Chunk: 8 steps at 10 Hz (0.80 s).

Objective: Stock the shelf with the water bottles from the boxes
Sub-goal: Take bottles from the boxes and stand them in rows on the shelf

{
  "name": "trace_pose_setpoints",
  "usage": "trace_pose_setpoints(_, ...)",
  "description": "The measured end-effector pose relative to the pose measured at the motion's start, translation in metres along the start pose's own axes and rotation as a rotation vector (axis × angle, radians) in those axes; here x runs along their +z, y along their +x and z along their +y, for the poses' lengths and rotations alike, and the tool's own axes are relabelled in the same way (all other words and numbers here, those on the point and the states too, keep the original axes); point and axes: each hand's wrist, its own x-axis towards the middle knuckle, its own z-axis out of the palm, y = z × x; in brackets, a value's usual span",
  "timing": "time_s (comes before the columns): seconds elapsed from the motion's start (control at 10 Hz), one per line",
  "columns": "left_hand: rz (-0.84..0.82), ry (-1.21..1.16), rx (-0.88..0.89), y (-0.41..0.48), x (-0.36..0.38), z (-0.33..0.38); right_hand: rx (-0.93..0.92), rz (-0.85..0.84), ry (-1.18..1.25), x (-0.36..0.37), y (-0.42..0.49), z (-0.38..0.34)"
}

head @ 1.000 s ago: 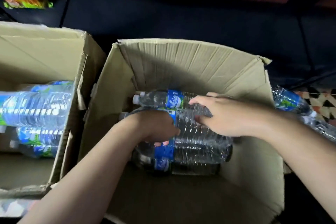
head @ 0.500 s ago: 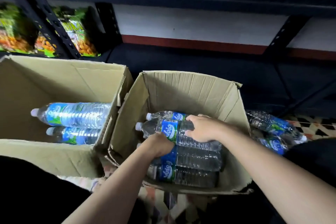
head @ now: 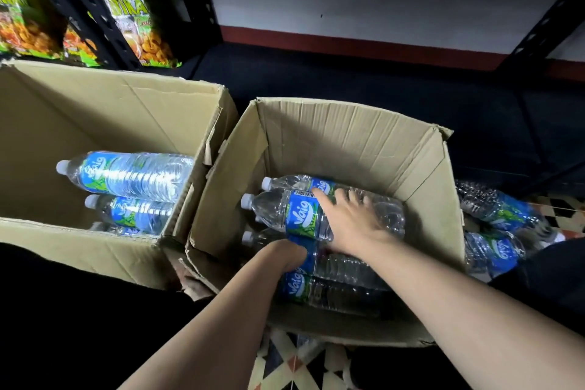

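The right cardboard box holds several clear water bottles with blue labels, lying on their sides. The top water bottle lies with its white cap to the left. My left hand curls around its near side at the label, from below. My right hand lies across the bottle's body, fingers spread over it. The left cardboard box holds three more bottles. The dark lower shelf board runs behind both boxes.
Green and orange snack bags stand on the shelf at the upper left, behind black slotted uprights. Loose bottles lie on the patterned floor to the right of the right box. Another upright rises at the right.
The view has pulled back and tilted up, so the shelf and snack bags now show. Both hands have stayed on the top bottle; the right hand's fingers have spread further over it.
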Motion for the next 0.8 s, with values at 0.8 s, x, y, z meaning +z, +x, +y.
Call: trace_pose_setpoints(0.8, 0.023, -1.36, -0.249, 0.053, 0.107, 0.023, 0.138, 0.203, 0.211, -0.006, -0.003, 0.053)
